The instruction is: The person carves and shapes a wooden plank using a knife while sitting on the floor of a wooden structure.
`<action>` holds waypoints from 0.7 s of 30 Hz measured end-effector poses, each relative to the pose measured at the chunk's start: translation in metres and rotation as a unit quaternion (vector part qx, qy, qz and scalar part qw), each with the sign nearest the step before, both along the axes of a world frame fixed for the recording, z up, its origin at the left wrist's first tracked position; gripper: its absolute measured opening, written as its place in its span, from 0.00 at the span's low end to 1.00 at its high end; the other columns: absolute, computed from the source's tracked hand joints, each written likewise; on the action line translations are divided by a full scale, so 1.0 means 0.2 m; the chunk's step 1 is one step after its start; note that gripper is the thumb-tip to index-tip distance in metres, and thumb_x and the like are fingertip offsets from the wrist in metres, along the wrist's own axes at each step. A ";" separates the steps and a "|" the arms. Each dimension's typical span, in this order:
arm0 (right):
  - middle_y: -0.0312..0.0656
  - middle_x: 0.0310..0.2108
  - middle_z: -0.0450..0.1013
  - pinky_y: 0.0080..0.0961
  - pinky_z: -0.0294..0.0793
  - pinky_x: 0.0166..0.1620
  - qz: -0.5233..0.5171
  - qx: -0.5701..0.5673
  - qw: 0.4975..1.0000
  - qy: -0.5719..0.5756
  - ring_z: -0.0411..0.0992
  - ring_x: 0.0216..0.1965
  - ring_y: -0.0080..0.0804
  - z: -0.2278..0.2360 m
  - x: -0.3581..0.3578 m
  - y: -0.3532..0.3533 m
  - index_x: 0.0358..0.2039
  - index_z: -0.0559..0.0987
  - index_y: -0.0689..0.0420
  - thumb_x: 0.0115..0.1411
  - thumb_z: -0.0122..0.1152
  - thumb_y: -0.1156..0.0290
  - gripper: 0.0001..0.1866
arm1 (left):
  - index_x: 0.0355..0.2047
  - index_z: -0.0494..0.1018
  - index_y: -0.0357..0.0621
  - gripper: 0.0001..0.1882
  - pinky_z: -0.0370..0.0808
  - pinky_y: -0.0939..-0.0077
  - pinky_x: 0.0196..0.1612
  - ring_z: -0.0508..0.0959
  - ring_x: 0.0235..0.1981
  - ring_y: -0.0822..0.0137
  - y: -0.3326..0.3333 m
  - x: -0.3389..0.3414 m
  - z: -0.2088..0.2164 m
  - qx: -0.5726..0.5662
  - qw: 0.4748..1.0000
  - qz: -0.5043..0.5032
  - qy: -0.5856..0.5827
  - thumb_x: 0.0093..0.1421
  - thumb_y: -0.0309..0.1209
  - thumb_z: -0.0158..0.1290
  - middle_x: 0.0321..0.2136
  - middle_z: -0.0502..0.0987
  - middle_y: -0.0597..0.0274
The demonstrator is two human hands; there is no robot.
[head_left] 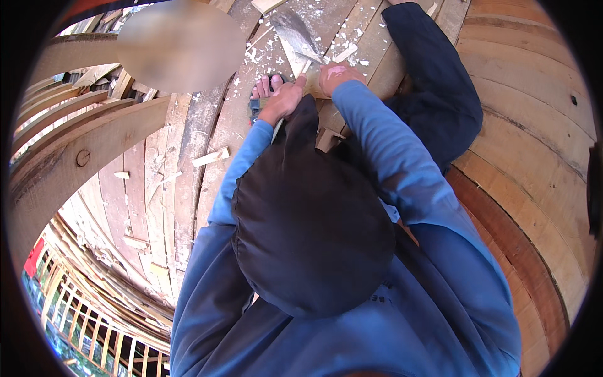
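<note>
While right hand [340, 75] clenches blade [293, 31], left hand [286, 99] grips slat [295, 61], arms [391, 141] outstretched

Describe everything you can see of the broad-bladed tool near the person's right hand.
The broad-bladed tool has a flat, grey, metal-looking blade, wide at its far end and narrowing toward the right hand. That hand is closed at the narrow end, seemingly on a handle, which is hidden. The blade slants up and leftward in the picture, above floorboards strewn with pale chips. A pale wood piece shows along its lower edge; whether they touch, I can't tell.
</note>
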State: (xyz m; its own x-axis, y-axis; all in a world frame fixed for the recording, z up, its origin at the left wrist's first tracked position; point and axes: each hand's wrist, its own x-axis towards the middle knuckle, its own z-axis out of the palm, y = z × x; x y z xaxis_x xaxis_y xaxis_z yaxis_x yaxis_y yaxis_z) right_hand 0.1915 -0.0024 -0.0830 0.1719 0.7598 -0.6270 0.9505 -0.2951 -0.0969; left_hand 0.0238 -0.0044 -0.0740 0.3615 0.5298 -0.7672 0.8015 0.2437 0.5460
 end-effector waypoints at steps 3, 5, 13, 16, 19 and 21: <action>0.52 0.58 0.73 0.43 0.69 0.62 -0.007 -0.091 0.996 0.015 0.71 0.59 0.51 -0.04 0.08 -0.01 0.54 0.79 0.58 0.73 0.34 0.52 0.29 | 0.53 0.70 0.34 0.34 0.63 0.50 0.62 0.71 0.57 0.35 -0.01 0.00 -0.09 0.022 0.999 0.026 0.022 0.72 0.52 0.26 0.52 0.73 0.27; 0.54 0.57 0.73 0.45 0.68 0.62 -0.012 -0.097 0.995 0.030 0.71 0.59 0.54 0.07 0.05 -0.08 0.54 0.79 0.61 0.73 0.34 0.51 0.30 | 0.53 0.70 0.34 0.35 0.62 0.50 0.62 0.71 0.57 0.34 -0.02 -0.04 -0.25 0.030 0.999 0.021 -0.001 0.72 0.53 0.26 0.52 0.73 0.29; 0.55 0.56 0.74 0.45 0.69 0.61 -0.002 -0.110 0.993 0.031 0.71 0.59 0.55 0.16 0.07 -0.15 0.54 0.79 0.60 0.73 0.33 0.50 0.31 | 0.53 0.70 0.40 0.34 0.59 0.53 0.63 0.71 0.54 0.35 -0.02 -0.02 -0.30 0.020 0.999 0.045 -0.004 0.72 0.57 0.28 0.50 0.73 0.30; 0.52 0.57 0.74 0.45 0.69 0.61 0.009 -0.076 0.997 0.010 0.71 0.59 0.53 0.18 0.06 -0.16 0.55 0.79 0.56 0.73 0.33 0.50 0.30 | 0.51 0.73 0.38 0.38 0.57 0.55 0.64 0.71 0.56 0.41 0.01 -0.01 -0.23 -0.022 0.998 0.057 0.033 0.69 0.62 0.32 0.51 0.74 0.35; 0.49 0.59 0.73 0.46 0.69 0.62 0.027 -0.053 0.998 -0.009 0.71 0.60 0.51 0.16 0.02 -0.16 0.56 0.78 0.53 0.74 0.34 0.50 0.29 | 0.52 0.74 0.40 0.41 0.51 0.52 0.66 0.65 0.62 0.43 0.02 -0.09 -0.51 -0.033 0.998 0.051 0.007 0.65 0.66 0.36 0.55 0.73 0.41; 0.48 0.60 0.72 0.46 0.69 0.62 0.027 -0.053 0.998 -0.003 0.71 0.60 0.50 0.13 0.03 -0.17 0.56 0.78 0.52 0.74 0.34 0.50 0.28 | 0.52 0.74 0.35 0.43 0.50 0.52 0.68 0.64 0.64 0.41 0.01 -0.06 -0.48 -0.011 0.999 0.051 0.014 0.66 0.65 0.32 0.57 0.71 0.38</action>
State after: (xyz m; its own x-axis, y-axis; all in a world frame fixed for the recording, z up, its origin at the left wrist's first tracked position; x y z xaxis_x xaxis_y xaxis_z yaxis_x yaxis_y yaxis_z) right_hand 0.1979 -0.0355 -0.0563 0.1370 0.6977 -0.7032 0.9659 -0.2515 -0.0613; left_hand 0.0127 -0.0032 -0.1704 0.2846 0.5453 -0.7885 0.7863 0.3378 0.5174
